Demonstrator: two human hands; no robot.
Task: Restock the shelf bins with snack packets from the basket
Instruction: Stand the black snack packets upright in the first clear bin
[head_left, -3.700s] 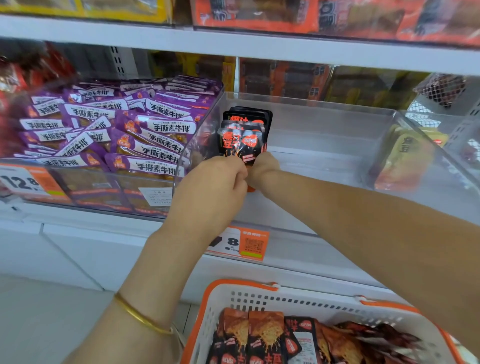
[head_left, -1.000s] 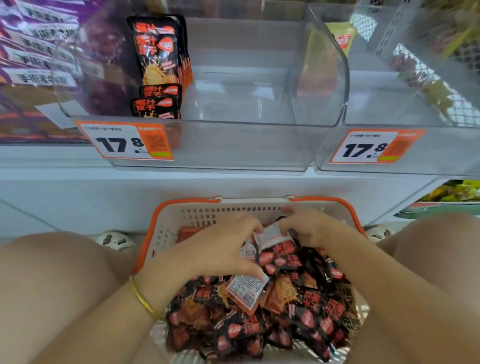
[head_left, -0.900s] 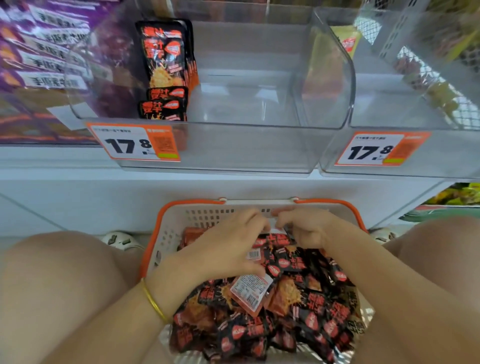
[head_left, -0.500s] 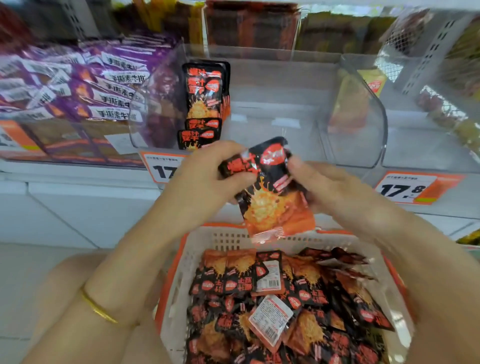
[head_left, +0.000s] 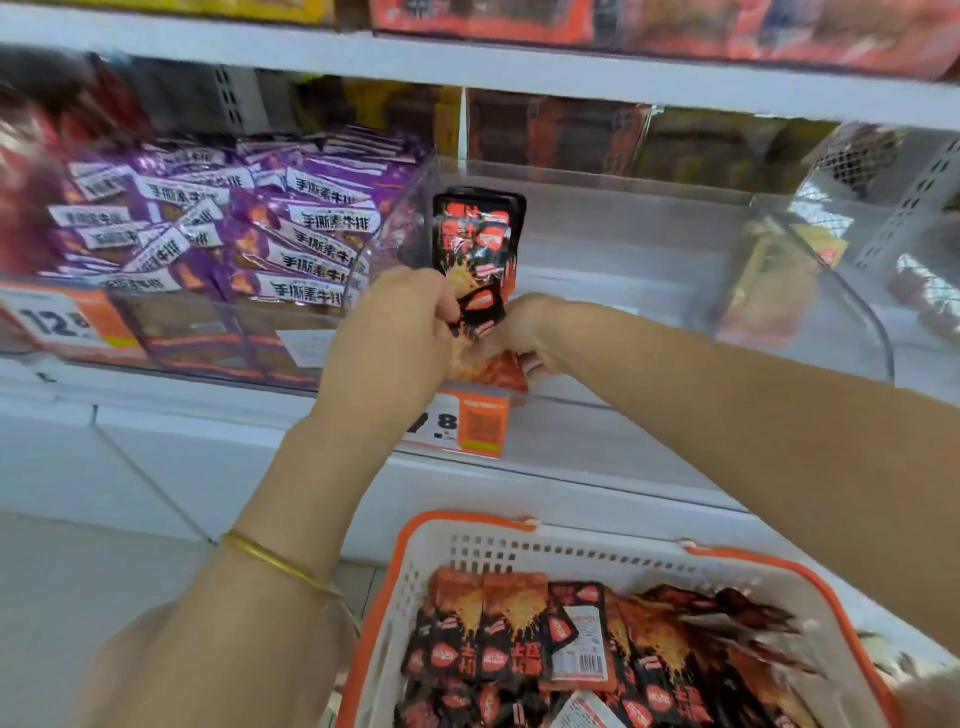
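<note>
Black packets (head_left: 480, 313), gripped, half hidden behind the left hand (head_left: 395, 338).

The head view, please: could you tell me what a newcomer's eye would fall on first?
The left hand and right hand meet at the centre, gripping black-and-orange packets at the front of a clear bin, where a stack stands against its left wall. Below at right, a white basket with an orange rim holds many more. Purple packets fill the bin at left.
</note>
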